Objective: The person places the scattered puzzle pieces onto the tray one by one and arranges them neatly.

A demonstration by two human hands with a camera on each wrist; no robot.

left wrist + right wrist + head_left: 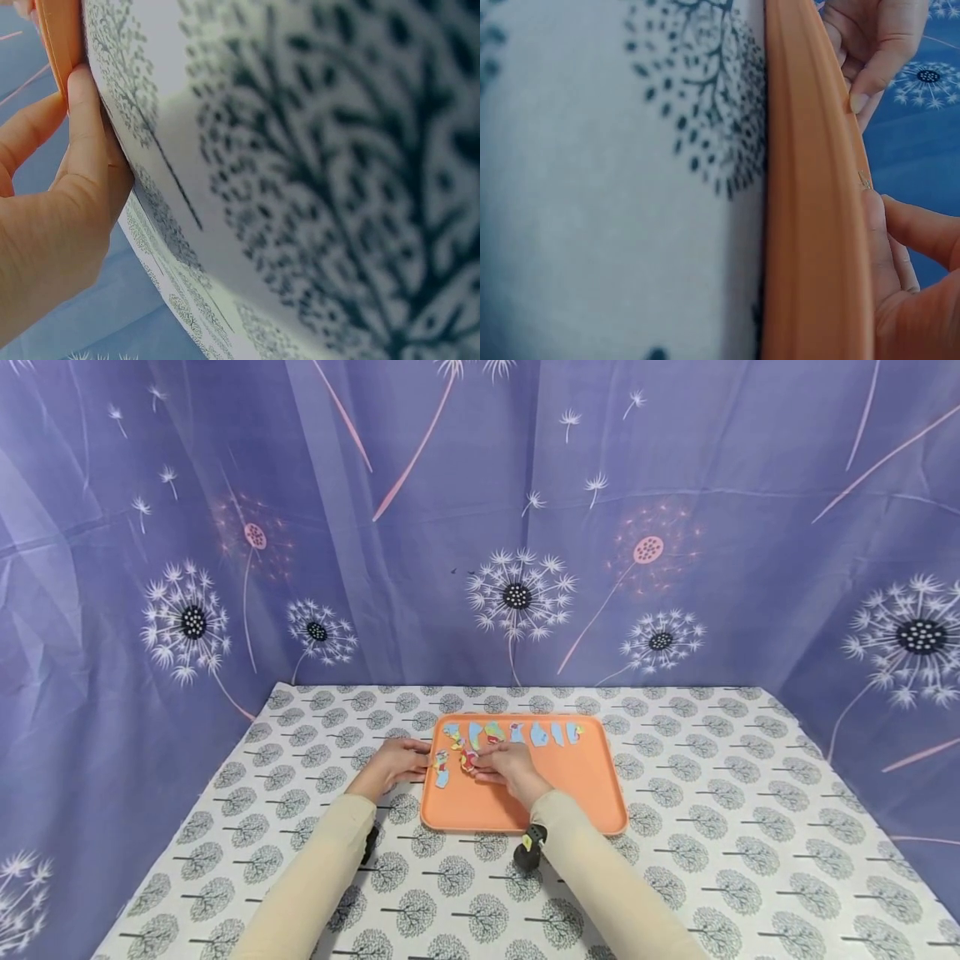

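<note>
An orange tray [558,789] lies on the table with flat, irregular, colourful puzzle pieces in it. Along its far side runs a row of several mostly blue pieces [538,735]; near the left rim lies another blue and red piece [442,777]. My left hand [395,767] grips the tray's left rim, thumb and fingers at the edge in the left wrist view. Over the tray's left part, my right hand [510,767] pinches a red and yellow puzzle piece [468,762]. In the right wrist view the tray wall hides most of that piece.
A white cloth [720,852] with grey tree prints covers the table around the tray. Behind and at the sides hangs a purple curtain [420,568] with dandelion prints. A dark wrist device [528,853] sits at my right cuff.
</note>
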